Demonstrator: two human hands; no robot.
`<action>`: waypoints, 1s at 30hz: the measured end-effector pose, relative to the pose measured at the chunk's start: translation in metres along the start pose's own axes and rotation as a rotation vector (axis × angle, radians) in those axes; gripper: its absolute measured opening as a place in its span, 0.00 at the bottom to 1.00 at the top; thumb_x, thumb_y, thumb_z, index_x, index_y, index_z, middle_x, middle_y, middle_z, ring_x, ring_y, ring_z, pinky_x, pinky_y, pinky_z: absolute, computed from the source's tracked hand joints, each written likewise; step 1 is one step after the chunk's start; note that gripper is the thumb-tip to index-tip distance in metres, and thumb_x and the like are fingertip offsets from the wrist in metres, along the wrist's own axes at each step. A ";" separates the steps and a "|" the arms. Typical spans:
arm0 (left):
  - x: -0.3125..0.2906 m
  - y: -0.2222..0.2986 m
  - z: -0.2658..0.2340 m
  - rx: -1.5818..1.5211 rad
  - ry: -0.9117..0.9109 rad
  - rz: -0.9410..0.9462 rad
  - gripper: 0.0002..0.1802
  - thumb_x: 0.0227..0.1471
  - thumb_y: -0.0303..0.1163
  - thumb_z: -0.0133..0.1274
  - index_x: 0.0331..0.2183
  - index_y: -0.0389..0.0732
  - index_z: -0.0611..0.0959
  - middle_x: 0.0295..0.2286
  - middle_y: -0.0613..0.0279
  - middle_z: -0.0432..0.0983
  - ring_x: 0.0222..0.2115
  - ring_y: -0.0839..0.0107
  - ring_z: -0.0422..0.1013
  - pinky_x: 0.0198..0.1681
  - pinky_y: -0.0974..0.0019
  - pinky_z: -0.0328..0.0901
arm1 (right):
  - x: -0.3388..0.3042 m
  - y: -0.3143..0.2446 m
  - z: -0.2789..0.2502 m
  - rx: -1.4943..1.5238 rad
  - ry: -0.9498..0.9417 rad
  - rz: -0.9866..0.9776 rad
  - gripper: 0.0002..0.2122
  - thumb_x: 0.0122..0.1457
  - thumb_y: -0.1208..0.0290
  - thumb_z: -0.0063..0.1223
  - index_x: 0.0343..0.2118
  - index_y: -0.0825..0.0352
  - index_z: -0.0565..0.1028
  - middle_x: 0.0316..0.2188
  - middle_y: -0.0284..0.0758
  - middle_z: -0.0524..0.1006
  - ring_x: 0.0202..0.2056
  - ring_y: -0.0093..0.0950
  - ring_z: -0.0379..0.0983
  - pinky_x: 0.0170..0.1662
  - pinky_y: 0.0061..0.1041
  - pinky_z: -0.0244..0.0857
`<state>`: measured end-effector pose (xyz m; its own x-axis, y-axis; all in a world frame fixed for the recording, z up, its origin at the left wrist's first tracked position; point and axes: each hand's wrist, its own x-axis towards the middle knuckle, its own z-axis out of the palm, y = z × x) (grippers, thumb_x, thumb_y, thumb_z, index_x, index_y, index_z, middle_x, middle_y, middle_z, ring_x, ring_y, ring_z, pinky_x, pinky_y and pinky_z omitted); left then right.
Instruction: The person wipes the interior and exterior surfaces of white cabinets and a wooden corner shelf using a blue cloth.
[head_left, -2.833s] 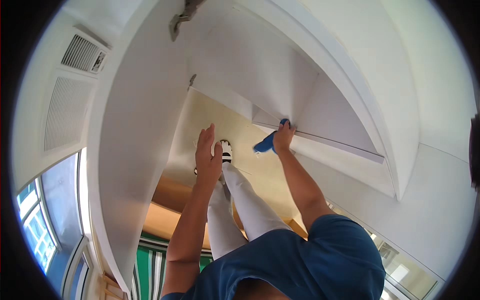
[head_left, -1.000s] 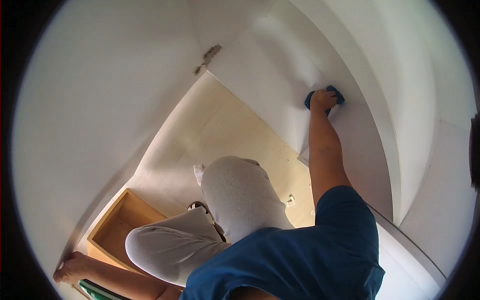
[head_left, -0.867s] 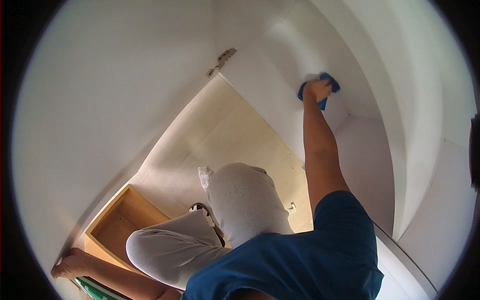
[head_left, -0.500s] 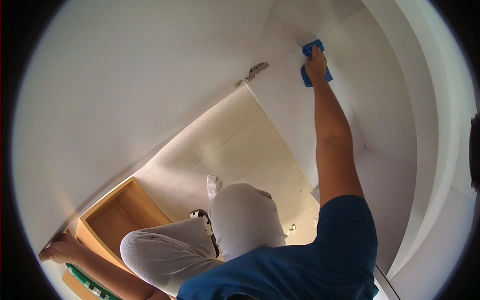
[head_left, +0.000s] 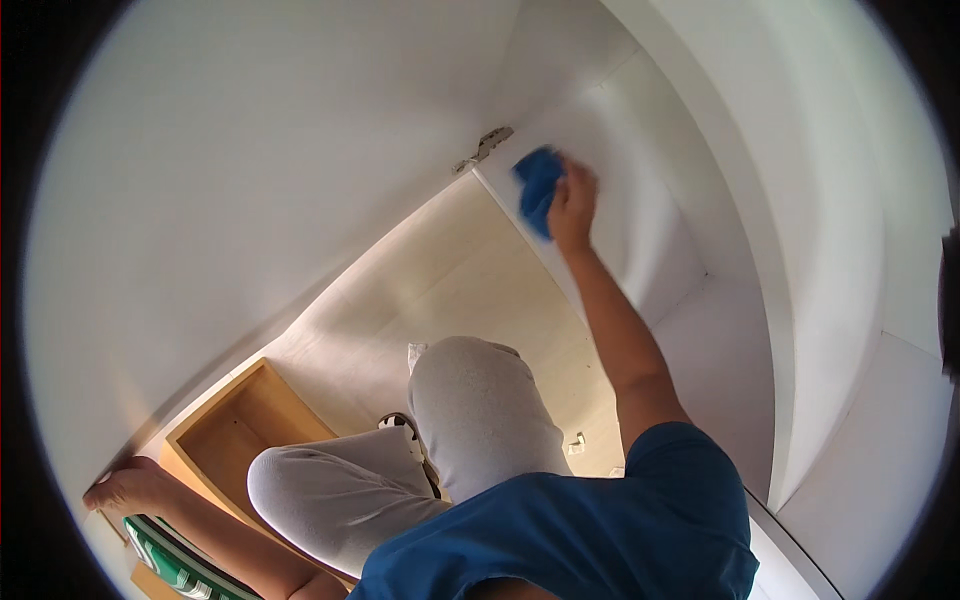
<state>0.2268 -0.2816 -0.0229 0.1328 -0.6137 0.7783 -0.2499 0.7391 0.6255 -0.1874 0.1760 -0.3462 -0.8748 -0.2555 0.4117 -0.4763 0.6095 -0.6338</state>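
- Near the grey metal hinge [head_left: 483, 150] in the head view, my right hand [head_left: 574, 208] holds a crumpled blue cloth [head_left: 537, 188] over a smooth white cabinet panel [head_left: 632, 225]; blur hides whether they touch.
- At the lower-left edge of the broad white door [head_left: 270, 150] is my left hand [head_left: 132, 487]; I cannot tell whether its fingers grip.
- Beside my left forearm sits an open-topped tan wooden box [head_left: 248, 412].

The blue cloth [head_left: 538, 192] was bunched and blurred, one side gripped in the right hand [head_left: 574, 205], the rest spread leftward near the white cabinet's [head_left: 645, 205] front edge. The broad white door [head_left: 250, 180] stood open, its edge at the left hand [head_left: 135, 485].
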 end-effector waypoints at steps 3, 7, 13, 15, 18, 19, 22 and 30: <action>-0.006 0.017 0.019 0.017 0.032 -0.084 0.36 0.61 0.55 0.30 0.40 0.24 0.70 0.43 0.37 0.67 0.45 0.50 0.68 0.52 0.49 0.65 | 0.012 0.029 0.029 -0.318 -0.036 -0.083 0.18 0.53 0.77 0.47 0.49 0.69 0.70 0.48 0.50 0.68 0.50 0.46 0.63 0.53 0.42 0.57; -0.025 0.054 0.037 0.086 0.100 -0.160 0.41 0.60 0.59 0.28 0.43 0.24 0.69 0.44 0.37 0.67 0.46 0.48 0.67 0.53 0.46 0.64 | 0.034 0.052 0.071 -0.282 -0.213 -0.315 0.18 0.54 0.70 0.47 0.49 0.69 0.71 0.51 0.52 0.66 0.53 0.47 0.61 0.56 0.44 0.54; -0.006 0.030 0.025 0.123 0.103 -0.142 0.42 0.60 0.60 0.26 0.45 0.24 0.69 0.44 0.39 0.68 0.46 0.48 0.67 0.51 0.47 0.66 | 0.102 0.161 0.004 -0.743 -0.207 -0.050 0.23 0.63 0.63 0.39 0.59 0.64 0.60 0.60 0.41 0.60 0.58 0.40 0.58 0.59 0.45 0.50; -0.008 0.027 0.023 0.072 0.171 -0.179 0.42 0.60 0.60 0.27 0.44 0.24 0.70 0.43 0.38 0.68 0.45 0.48 0.68 0.50 0.47 0.67 | 0.072 0.168 -0.019 -0.772 -0.242 0.075 0.22 0.64 0.61 0.38 0.59 0.63 0.60 0.60 0.39 0.60 0.59 0.38 0.57 0.59 0.45 0.50; -0.008 0.022 0.012 0.154 0.153 -0.218 0.41 0.60 0.58 0.28 0.43 0.24 0.71 0.42 0.39 0.69 0.43 0.48 0.69 0.46 0.49 0.70 | -0.023 0.176 -0.078 -1.042 -0.173 0.379 0.19 0.65 0.66 0.37 0.59 0.62 0.60 0.60 0.37 0.61 0.60 0.33 0.56 0.59 0.42 0.51; -0.002 0.013 -0.001 0.119 0.093 -0.111 0.39 0.60 0.57 0.28 0.42 0.24 0.71 0.41 0.39 0.70 0.43 0.49 0.70 0.45 0.50 0.71 | -0.047 0.161 -0.100 -1.017 -0.227 0.493 0.19 0.64 0.67 0.39 0.57 0.65 0.62 0.59 0.41 0.62 0.60 0.36 0.57 0.59 0.44 0.50; -0.006 0.011 0.007 0.037 0.073 -0.093 0.37 0.60 0.55 0.30 0.39 0.24 0.71 0.40 0.40 0.70 0.43 0.51 0.70 0.43 0.51 0.72 | -0.128 0.165 -0.151 -0.963 0.065 0.706 0.20 0.61 0.68 0.43 0.52 0.76 0.65 0.55 0.49 0.65 0.54 0.45 0.63 0.56 0.47 0.54; -0.015 0.021 0.027 0.076 0.096 -0.131 0.48 0.49 0.71 0.40 0.33 0.25 0.71 0.36 0.43 0.71 0.37 0.55 0.73 0.43 0.52 0.72 | -0.053 -0.008 0.065 -1.040 -0.346 0.343 0.27 0.63 0.58 0.33 0.60 0.73 0.57 0.62 0.46 0.55 0.63 0.43 0.48 0.64 0.45 0.36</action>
<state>0.1939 -0.2640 -0.0227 0.2587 -0.6716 0.6943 -0.2957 0.6292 0.7188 -0.1435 0.1358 -0.4056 -0.9986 -0.0506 0.0176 -0.0451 0.9706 0.2363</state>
